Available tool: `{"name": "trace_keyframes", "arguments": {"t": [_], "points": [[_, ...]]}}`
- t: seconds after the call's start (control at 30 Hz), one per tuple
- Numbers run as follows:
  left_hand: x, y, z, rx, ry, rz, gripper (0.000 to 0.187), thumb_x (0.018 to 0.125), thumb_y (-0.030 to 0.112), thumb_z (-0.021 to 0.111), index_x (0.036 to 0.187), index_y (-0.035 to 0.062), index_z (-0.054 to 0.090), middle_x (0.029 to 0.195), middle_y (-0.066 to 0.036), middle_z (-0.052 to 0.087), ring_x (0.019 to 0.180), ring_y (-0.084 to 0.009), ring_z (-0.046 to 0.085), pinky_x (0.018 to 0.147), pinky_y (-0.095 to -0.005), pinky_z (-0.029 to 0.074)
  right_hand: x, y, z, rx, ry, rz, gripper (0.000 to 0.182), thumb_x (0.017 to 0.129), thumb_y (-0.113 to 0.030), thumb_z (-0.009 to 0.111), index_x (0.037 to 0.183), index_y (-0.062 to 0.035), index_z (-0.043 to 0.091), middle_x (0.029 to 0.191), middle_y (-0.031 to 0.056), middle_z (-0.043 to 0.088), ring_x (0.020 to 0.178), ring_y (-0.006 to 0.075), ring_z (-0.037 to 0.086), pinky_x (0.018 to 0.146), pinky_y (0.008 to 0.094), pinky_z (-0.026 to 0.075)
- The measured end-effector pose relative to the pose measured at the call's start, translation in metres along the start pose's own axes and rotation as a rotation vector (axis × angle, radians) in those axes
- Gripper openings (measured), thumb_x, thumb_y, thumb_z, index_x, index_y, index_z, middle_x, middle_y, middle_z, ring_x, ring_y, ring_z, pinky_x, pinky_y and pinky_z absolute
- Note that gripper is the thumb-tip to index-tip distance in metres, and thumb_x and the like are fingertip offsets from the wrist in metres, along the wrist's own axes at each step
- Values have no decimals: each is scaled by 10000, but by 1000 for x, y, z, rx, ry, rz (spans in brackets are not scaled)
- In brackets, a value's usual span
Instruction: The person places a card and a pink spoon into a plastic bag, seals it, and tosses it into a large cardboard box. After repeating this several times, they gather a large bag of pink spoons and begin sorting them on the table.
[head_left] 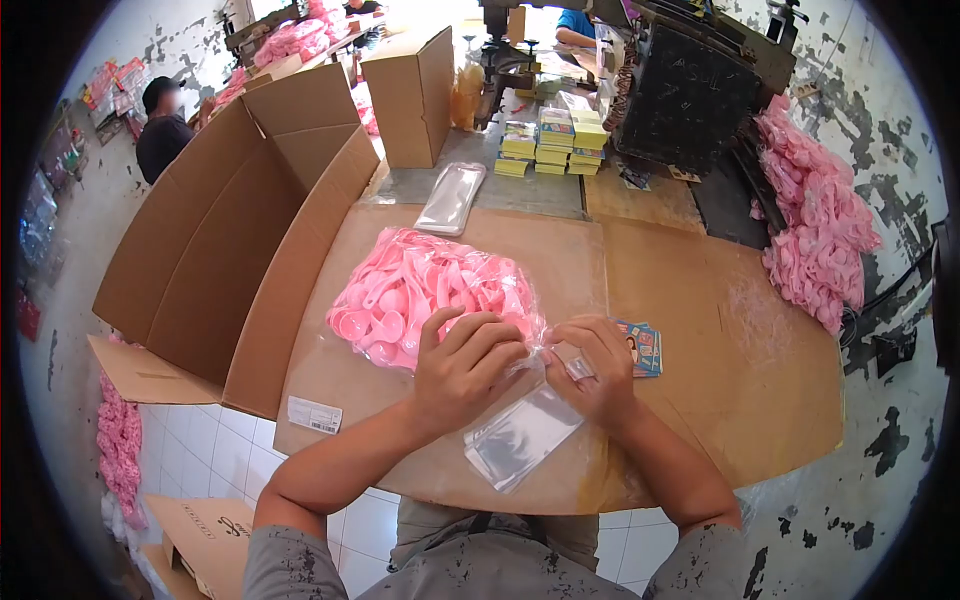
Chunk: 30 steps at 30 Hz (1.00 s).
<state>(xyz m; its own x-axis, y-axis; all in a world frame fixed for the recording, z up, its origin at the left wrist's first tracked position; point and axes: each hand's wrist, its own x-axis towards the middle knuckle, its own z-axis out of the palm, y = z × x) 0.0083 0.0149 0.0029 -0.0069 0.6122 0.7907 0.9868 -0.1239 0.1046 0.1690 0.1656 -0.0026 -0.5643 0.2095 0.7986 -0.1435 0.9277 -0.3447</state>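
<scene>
A clear plastic bag [435, 290] full of pink plastic spoons lies on the cardboard-covered table. Its gathered end is bunched between my two hands. My left hand [470, 362] is closed on this end from the left, its fingers bent over the bag's edge. From the right, my right hand [597, 372] pinches the same twisted plastic. Below them lie flat clear plastic sleeves [523, 437], partly under my right wrist. Just beyond my right hand is a small stack of printed cards [643, 350], partly covered by the fingers.
A large open cardboard box [300, 290] stands along the left. Another stack of clear sleeves [451, 198] and piled card bundles [555, 140] sit farther back. A white label [314, 414] lies near the left edge. Pink bagged goods [815, 220] hang at right. A person [163, 135] is at far left.
</scene>
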Motion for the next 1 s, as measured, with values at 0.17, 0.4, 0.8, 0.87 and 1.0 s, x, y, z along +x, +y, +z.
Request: {"name": "trace_keyframes", "arguments": {"t": [0.17, 0.4, 0.8, 0.87, 1.0], "points": [[-2, 3, 1, 7, 17, -14, 353, 656, 223, 915, 929, 169, 697, 1040, 33, 702, 1047, -176, 669, 1080, -433, 370, 2, -7, -2, 5, -37, -22, 280, 764, -24, 821, 1018, -39, 703, 983, 113, 701, 860, 311, 668, 758, 408, 513], [-1, 5, -2, 13, 5, -91, 387, 634, 259, 930, 930, 172, 696, 1067, 25, 694, 1072, -191, 657, 1081, -436, 365, 4, -8, -3, 110, -113, -3, 274, 735, 5, 791, 962, -47, 646, 987, 120, 663, 895, 322, 646, 767, 420, 506], [11, 11, -8, -57, -68, 45, 354, 764, 229, 881, 1071, 148, 725, 1228, -17, 714, 1175, -215, 652, 1161, -481, 337, -3, 0, -1, 4, -46, -58, 319, 681, 4, 809, 949, -36, 641, 994, 121, 654, 924, 320, 655, 816, 418, 517], [12, 12, -10, -84, -98, 34, 341, 781, 216, 867, 1083, 137, 727, 1214, -18, 723, 1168, -215, 658, 1161, -482, 344, -3, 4, -7, -127, -53, -164, 305, 703, -28, 815, 968, -38, 665, 1009, 116, 667, 940, 304, 673, 829, 411, 523], [6, 8, -9, -129, -123, -40, 326, 789, 202, 849, 1080, 122, 723, 1098, -14, 742, 1101, -213, 677, 1138, -478, 367, -4, 6, -16, -318, -125, -346, 252, 781, -116, 800, 1008, -57, 708, 1048, 87, 688, 977, 255, 697, 862, 395, 530]]}}
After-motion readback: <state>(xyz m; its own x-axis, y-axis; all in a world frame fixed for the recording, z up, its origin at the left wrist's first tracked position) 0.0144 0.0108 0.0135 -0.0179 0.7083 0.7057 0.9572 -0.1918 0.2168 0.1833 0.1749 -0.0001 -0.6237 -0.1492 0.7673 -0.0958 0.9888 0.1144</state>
